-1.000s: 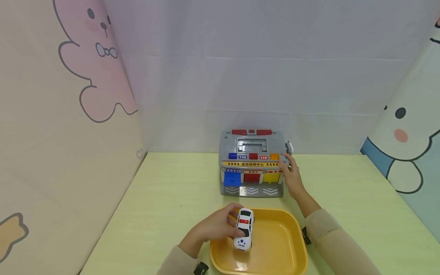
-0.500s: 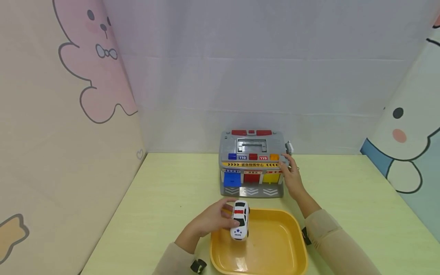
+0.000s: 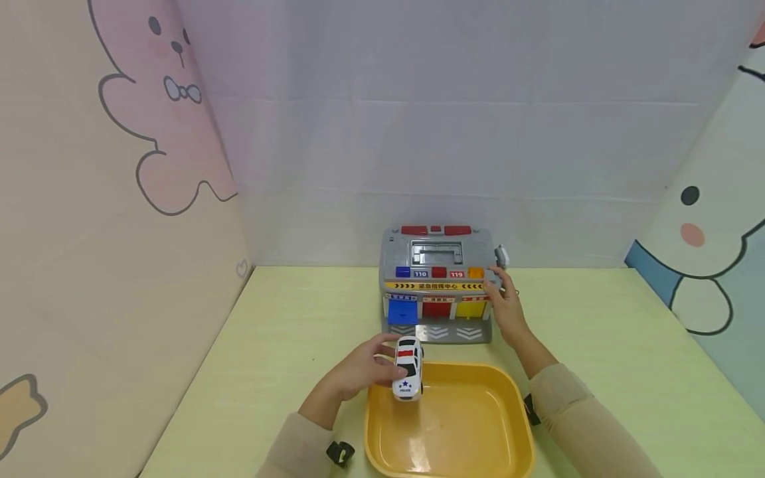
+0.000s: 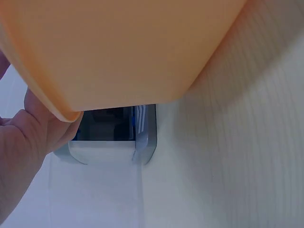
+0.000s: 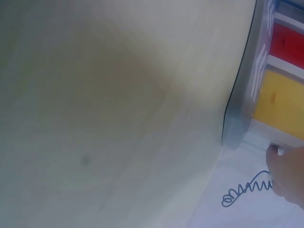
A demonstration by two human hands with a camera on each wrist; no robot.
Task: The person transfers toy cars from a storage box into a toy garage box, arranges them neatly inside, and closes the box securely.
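Observation:
My left hand point(image 3: 358, 368) pinches a white toy police car point(image 3: 408, 385), thumb on its windshield and fingers along its far side. The car, with a red roof light and blue stars, hangs over the back left rim of a yellow tray point(image 3: 521, 411). Behind stands a grey toy emergency station point(image 3: 394, 255) with blue, red and yellow doors. The blue door point(image 3: 403, 312) is swung up, and a dark bay point(image 4: 107, 126) shows in the left wrist view. At the station's front right corner my right hand point(image 3: 508, 312) grips the edge, thumb in front.
A white piece point(image 3: 503, 256) sticks out from the station's right side. The right wrist view shows a coiled dark cord point(image 5: 247, 188) beside it. The pale table point(image 3: 287, 345) meets a hung cloth point(image 3: 311, 226) at the back.
My left hand has carried the police car up and left, from over the tray toward the front of the station. The right hand stays at the station's corner.

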